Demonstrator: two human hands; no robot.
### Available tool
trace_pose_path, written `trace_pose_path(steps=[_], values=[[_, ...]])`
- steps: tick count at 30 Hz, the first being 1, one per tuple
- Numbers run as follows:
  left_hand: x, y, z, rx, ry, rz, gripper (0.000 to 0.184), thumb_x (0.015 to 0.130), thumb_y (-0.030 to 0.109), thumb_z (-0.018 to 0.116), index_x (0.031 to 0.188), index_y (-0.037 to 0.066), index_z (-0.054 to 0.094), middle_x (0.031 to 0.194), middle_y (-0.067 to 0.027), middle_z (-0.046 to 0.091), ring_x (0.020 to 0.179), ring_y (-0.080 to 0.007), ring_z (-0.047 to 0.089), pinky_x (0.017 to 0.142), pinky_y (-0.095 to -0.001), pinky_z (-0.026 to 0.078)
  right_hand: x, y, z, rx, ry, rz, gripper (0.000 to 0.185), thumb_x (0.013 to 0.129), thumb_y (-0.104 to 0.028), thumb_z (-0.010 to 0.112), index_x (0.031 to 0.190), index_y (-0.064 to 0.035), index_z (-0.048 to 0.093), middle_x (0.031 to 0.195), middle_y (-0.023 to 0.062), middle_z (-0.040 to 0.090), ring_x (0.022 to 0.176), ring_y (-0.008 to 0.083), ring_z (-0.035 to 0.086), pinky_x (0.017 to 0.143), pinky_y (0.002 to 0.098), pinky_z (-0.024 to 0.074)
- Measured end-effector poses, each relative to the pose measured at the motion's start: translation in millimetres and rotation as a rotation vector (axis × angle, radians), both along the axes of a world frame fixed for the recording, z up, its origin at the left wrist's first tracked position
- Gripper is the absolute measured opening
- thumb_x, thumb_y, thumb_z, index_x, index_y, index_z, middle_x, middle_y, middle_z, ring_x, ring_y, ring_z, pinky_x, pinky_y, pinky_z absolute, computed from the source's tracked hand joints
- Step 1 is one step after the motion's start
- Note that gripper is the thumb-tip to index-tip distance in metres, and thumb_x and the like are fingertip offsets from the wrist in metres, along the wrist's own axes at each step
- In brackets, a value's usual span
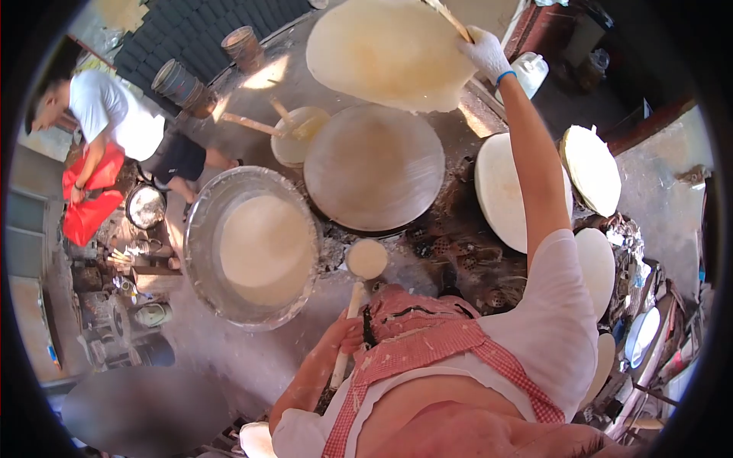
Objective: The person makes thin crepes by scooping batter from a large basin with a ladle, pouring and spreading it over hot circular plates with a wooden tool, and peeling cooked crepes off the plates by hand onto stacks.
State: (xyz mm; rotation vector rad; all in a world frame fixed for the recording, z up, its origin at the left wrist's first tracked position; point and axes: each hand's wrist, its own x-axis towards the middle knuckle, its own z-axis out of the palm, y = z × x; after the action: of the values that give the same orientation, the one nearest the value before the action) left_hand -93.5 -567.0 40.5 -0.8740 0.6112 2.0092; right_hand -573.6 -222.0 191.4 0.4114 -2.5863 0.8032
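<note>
Right hand (485, 55): we clamped gloved fingers on a wooden stick (450, 19) by a thin, ragged-edged sheet (385, 57).
Left hand (347, 334): bare fingers gripped our round ladle (367, 259).

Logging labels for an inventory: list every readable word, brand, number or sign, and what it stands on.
No text can be read in this view.
Buckets, upper left: too blurred to tell whether they carry lettering.
White jug beside the gloved right hand: nothing legible.

The top edge crops the pale flatbread (389, 57), and a grey blur (145, 412) seemingly covers the lower left.
</note>
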Motion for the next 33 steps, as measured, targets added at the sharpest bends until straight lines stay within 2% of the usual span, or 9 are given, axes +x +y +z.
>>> trace_pose_path(steps=[5, 8, 9, 10, 13, 18, 20, 23, 33], values=[[-10.4, 68.2, 0.6, 0.047, -0.008, 0.168, 0.017, 0.092, 0.013, 0.048, 0.102, 0.025, 0.042, 0.050, 0.0024, 0.029, 0.033, -0.0057, 0.028, 0.027, -0.0189, 0.023, -22.8, 80.9, 58.5, 0.010, -0.075, 0.107, 0.030, 0.072, -0.024, 0.058, 0.089, 0.0000, 0.064, 0.074, 0.0147, 0.063, 0.067, 0.0217, 0.060, 0.064, 0.0361, 0.0471], [-9.0, 97.7, -33.0, 0.346, -0.104, 0.292, 0.028, 0.094, 0.015, 0.044, 0.119, 0.029, 0.047, 0.056, 0.0019, 0.032, 0.037, -0.0057, 0.029, 0.030, -0.0182, 0.026, -51.2, 132.6, 77.3, 0.264, -0.164, 0.115, 0.037, 0.072, -0.031, 0.057, 0.087, 0.0017, 0.065, 0.078, 0.0207, 0.065, 0.071, 0.0319, 0.063, 0.065, 0.0409, 0.0486], [-15.8, 120.8, -9.1, 0.231, -0.104, 0.340, 0.034, 0.095, 0.016, 0.043, 0.126, 0.031, 0.046, 0.059, 0.0018, 0.033, 0.038, -0.0057, 0.029, 0.031, -0.0181, 0.027, -45.3, 145.4, 80.2, 0.289, -0.112, 0.092, 0.029, 0.066, -0.026, 0.062, 0.075, 0.0017, 0.066, 0.061, 0.0123, 0.061, 0.058, 0.0213, 0.060, 0.052, 0.0355, 0.0462], [-21.0, 135.1, -4.5, 0.239, -0.126, 0.333, 0.012, 0.096, 0.022, 0.042, 0.108, 0.023, 0.045, 0.056, 0.0009, 0.033, 0.039, -0.0064, 0.030, 0.032, -0.0194, 0.027, -31.0, 155.7, 88.5, 0.268, -0.156, 0.090, 0.029, 0.064, -0.023, 0.060, 0.075, 0.0027, 0.066, 0.062, 0.0129, 0.062, 0.058, 0.0225, 0.060, 0.052, 0.0354, 0.0470], [-37.7, 147.4, -15.5, 0.290, -0.170, 0.264, 0.037, 0.097, 0.033, 0.042, 0.069, 0.009, 0.040, 0.050, -0.0010, 0.033, 0.041, -0.0081, 0.032, 0.034, -0.0223, 0.029, -32.7, 195.4, 84.4, 0.278, -0.310, 0.048, 0.032, 0.062, -0.023, 0.062, 0.078, 0.0044, 0.066, 0.065, 0.0141, 0.063, 0.059, 0.0257, 0.061, 0.052, 0.0353, 0.0479], [-72.4, 158.9, 0.1, 0.297, -0.302, 0.204, 0.041, 0.097, 0.032, 0.043, 0.063, 0.011, 0.033, 0.049, -0.0006, 0.033, 0.041, -0.0081, 0.032, 0.037, -0.0234, 0.033, -0.1, 283.8, 83.3, 0.192, -0.393, -0.195, 0.028, 0.063, -0.023, 0.064, 0.080, -0.0022, 0.072, 0.072, 0.0134, 0.066, 0.062, 0.0256, 0.063, 0.057, 0.0372, 0.0497], [-92.0, 156.7, -5.6, 0.298, -0.315, 0.107, 0.008, 0.097, 0.024, 0.042, 0.100, 0.020, 0.047, 0.054, 0.0007, 0.032, 0.040, -0.0072, 0.030, 0.033, -0.0209, 0.030, -7.0, 355.8, 58.2, -0.136, -0.345, -0.298, 0.024, 0.065, -0.024, 0.067, 0.073, -0.0013, 0.070, 0.067, 0.0096, 0.065, 0.058, 0.0207, 0.061, 0.052, 0.0342, 0.0470], [-118.9, 177.7, 2.1, 0.234, -0.226, 0.051, 0.026, 0.097, 0.021, 0.041, 0.119, 0.026, 0.054, 0.056, 0.0012, 0.033, 0.039, -0.0068, 0.030, 0.031, -0.0201, 0.029, 56.8, 445.1, 44.2, -0.371, -0.270, -0.567, 0.021, 0.064, -0.020, 0.069, 0.070, 0.0000, 0.066, 0.059, 0.0049, 0.057, 0.049, 0.0156, 0.050, 0.047, 0.0319, 0.0405], [-145.9, 254.4, 32.3, 0.224, -0.214, 0.072, 0.031, 0.097, 0.018, 0.041, 0.125, 0.027, 0.050, 0.059, 0.0004, 0.034, 0.040, -0.0070, 0.032, 0.032, -0.0203, 0.030, 190.8, 633.0, -265.0, -1.352, 0.295, -1.117, 0.012, 0.073, -0.009, 0.065, 0.085, -0.0079, 0.064, 0.057, 0.0041, 0.053, 0.038, 0.0139, 0.043, 0.035, 0.0304, 0.0335]])
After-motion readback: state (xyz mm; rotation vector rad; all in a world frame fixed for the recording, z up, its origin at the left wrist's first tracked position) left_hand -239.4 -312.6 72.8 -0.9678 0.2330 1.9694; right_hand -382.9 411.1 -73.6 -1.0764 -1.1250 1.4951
